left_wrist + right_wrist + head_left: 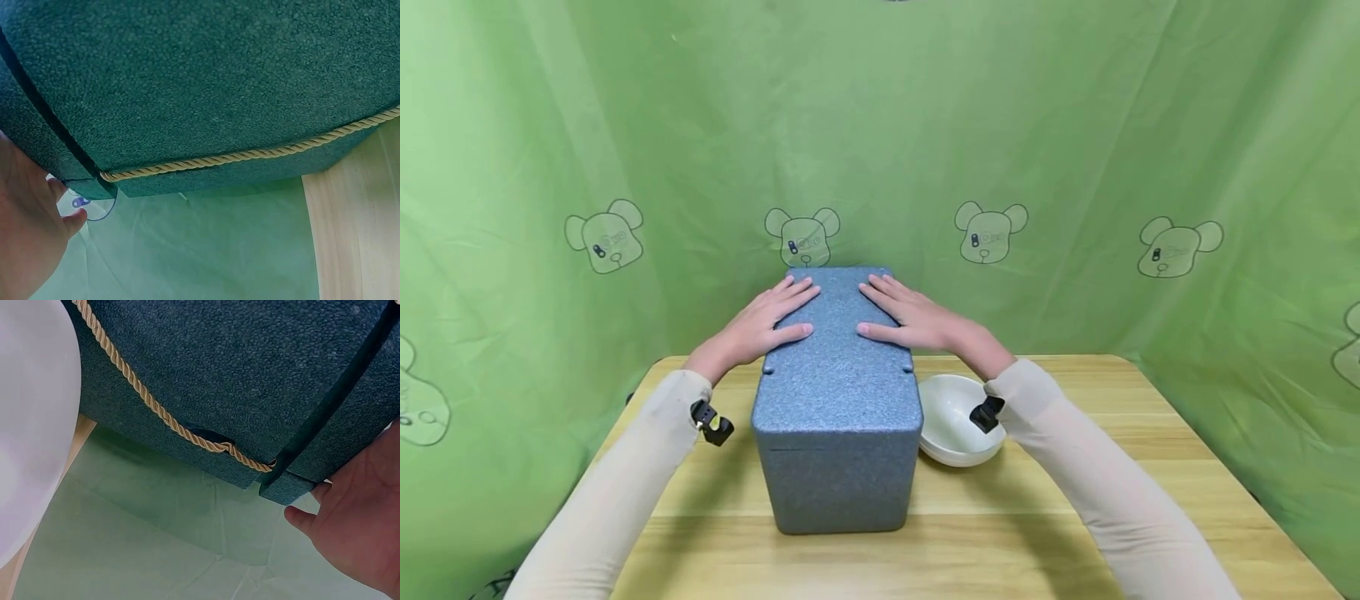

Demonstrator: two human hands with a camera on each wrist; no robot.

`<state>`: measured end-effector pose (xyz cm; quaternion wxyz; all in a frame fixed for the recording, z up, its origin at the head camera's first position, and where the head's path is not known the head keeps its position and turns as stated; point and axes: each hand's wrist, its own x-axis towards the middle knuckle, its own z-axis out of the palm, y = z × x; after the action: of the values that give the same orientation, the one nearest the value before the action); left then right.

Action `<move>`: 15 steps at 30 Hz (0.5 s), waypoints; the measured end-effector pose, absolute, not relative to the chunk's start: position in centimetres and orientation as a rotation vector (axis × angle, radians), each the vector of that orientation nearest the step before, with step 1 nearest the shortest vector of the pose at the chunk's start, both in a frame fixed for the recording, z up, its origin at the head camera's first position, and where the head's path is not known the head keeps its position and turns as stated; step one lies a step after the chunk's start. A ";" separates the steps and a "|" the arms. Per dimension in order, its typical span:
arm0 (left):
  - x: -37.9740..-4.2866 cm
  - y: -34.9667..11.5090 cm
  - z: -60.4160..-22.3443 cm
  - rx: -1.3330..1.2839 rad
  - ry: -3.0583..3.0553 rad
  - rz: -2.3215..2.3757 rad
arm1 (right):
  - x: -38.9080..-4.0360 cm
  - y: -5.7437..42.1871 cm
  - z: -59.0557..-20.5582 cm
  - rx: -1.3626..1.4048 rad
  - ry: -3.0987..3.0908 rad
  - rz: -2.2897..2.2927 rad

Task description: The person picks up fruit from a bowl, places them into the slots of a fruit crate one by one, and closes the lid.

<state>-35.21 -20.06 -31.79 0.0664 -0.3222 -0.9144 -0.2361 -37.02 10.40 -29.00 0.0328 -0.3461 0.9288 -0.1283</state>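
A blue-grey foam box [842,483] with a lid [842,400] stands on the table in the head view. My left hand [760,325] rests on the left edge of the lid, its fingers straight and spread. On the opposite edge lies my right hand [921,321], with its fingers extended over the top and its thumb pointing inward. A tan twisted rope [250,156] runs along the box's side below the lid seam in the left wrist view. Another rope [150,400] hangs along the other side in the right wrist view.
A white bowl [951,417] sits tilted in view close against the box's right side, under my right forearm. The wooden table [1105,433] spreads around both. Behind it hangs a green curtain [880,133] printed with bear heads.
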 end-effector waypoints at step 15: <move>-34.8 -20.5 -31.8 -0.824 -2.673 -0.684 | -36.7 11.5 -28.7 -1.058 2.978 -0.430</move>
<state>-34.85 -20.55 -31.78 0.1309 -0.2837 -0.9203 -0.2356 -36.70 11.54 -28.74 -0.0241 -0.3315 0.9335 -0.1349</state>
